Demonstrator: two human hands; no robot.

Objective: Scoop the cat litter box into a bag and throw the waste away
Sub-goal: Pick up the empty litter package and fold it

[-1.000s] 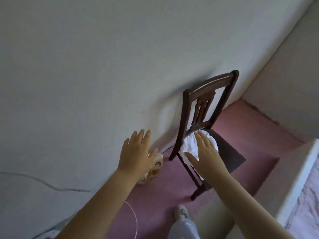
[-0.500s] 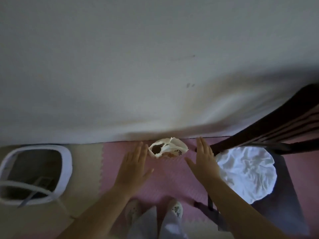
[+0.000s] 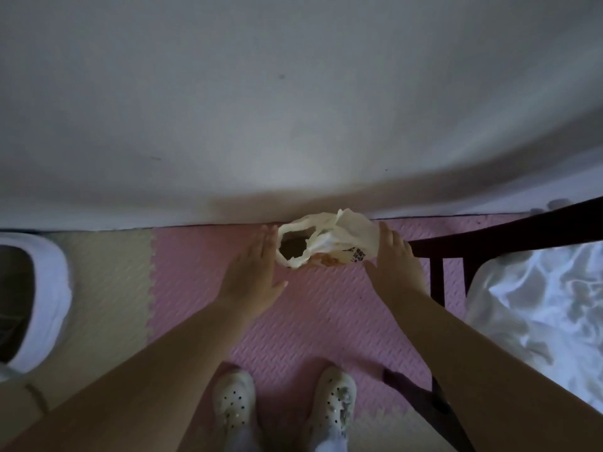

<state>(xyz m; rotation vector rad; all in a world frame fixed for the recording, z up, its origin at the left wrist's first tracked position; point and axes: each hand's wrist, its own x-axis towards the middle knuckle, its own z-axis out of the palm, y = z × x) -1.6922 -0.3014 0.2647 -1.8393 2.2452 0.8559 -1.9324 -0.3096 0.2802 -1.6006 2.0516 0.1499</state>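
The white plastic bag (image 3: 339, 239) sits on the pink floor mat (image 3: 195, 282) at the far edge of the floor, touching the foot of the wall (image 3: 293, 109). Its mouth gapes toward the left and shows dark contents inside. The left grip (image 3: 253, 278), a bare hand, is spread flat with straight fingers just beside the bag's mouth and holds nothing. The right grip (image 3: 393, 265) lies with its fingers stretched against the bag's right side. Its thumb is hidden, so I cannot tell whether it has hold of the plastic. The white litter box (image 3: 49, 288) stands at the left edge of the floor on a beige mat (image 3: 107, 272). A dark chair (image 3: 489, 236) carrying a white cloth (image 3: 538, 305) stands to the right. Two white clogs (image 3: 233, 399) show at the near edge.
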